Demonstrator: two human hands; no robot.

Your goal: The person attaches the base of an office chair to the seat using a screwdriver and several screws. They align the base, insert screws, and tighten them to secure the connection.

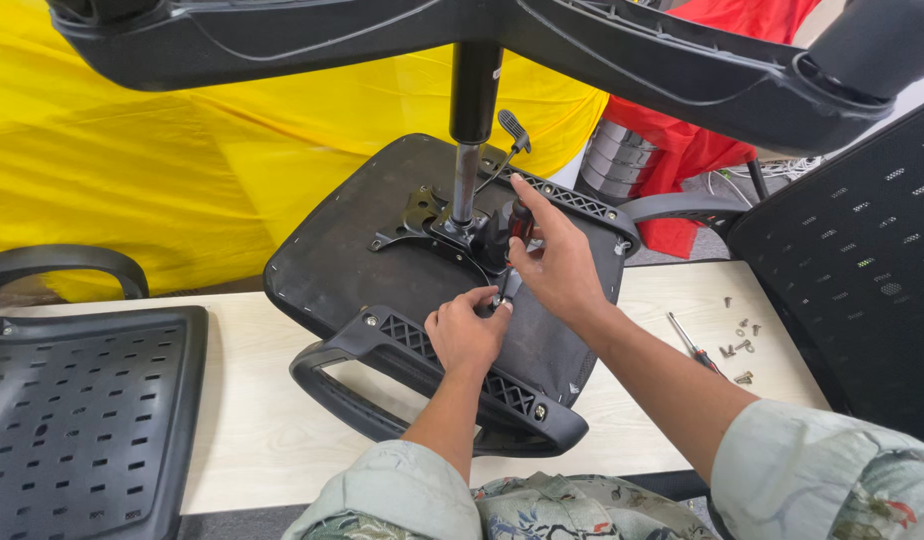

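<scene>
Single head-worn view, steeply down and close over the table (252, 420), toward yellow cloth (132, 170) beyond.

— What lay on the left side of the frame?
— A black perforated chair back (82, 420) was on the pale wooden table (252, 420), and a yellow cloth (132, 150) hung behind it.
— And on the right?
— A red cloth (722, 130) at the upper right, some loose screws (742, 350) and a second small screwdriver (694, 345) on the table.
</scene>
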